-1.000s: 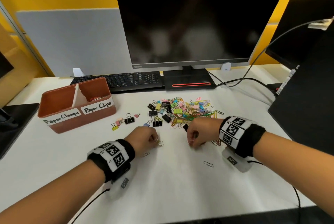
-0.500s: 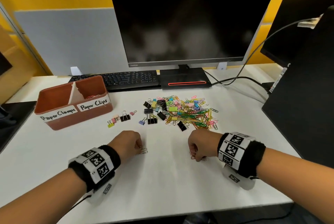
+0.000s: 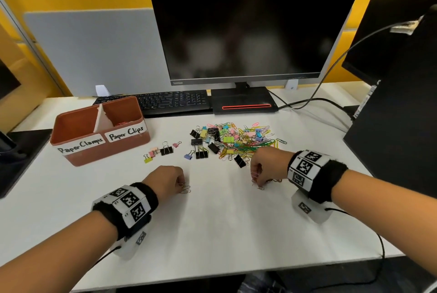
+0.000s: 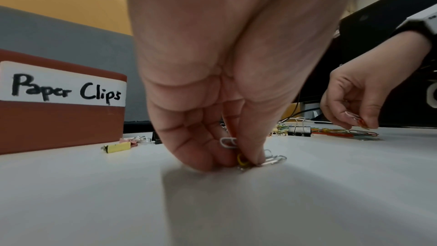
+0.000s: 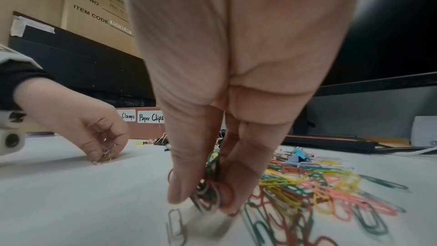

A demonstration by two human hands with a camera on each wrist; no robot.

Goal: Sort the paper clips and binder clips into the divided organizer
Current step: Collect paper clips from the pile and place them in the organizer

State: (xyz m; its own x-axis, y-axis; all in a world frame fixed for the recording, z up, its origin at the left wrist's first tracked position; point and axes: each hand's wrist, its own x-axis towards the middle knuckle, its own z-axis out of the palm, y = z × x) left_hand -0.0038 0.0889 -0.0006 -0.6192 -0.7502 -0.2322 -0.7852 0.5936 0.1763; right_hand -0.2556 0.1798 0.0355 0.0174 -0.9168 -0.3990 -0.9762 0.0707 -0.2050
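Note:
A brown divided organizer (image 3: 101, 150) labelled "Paper Clamps" and "Paper Clips" stands at the left of the white desk; a few paper clips lie in its right compartment. A mixed pile of coloured paper clips and binder clips (image 3: 236, 143) lies in the middle. My left hand (image 3: 182, 182) pinches several paper clips (image 4: 243, 160) against the desk in front of the organizer. My right hand (image 3: 256, 178) holds a bunch of coloured paper clips (image 5: 210, 188) at the pile's near edge. Loose binder clips (image 3: 165, 150) lie between organizer and pile.
A keyboard (image 3: 170, 102) and a monitor (image 3: 248, 32) on its stand (image 3: 243, 103) sit behind the clips. Cables (image 3: 314, 103) run at the back right beside a dark box (image 3: 402, 115). A black pad (image 3: 21, 155) lies at the left edge.
Both hands have drawn back from the pile toward the desk's near side, each dragging or holding paper clips. The head view has shifted slightly.

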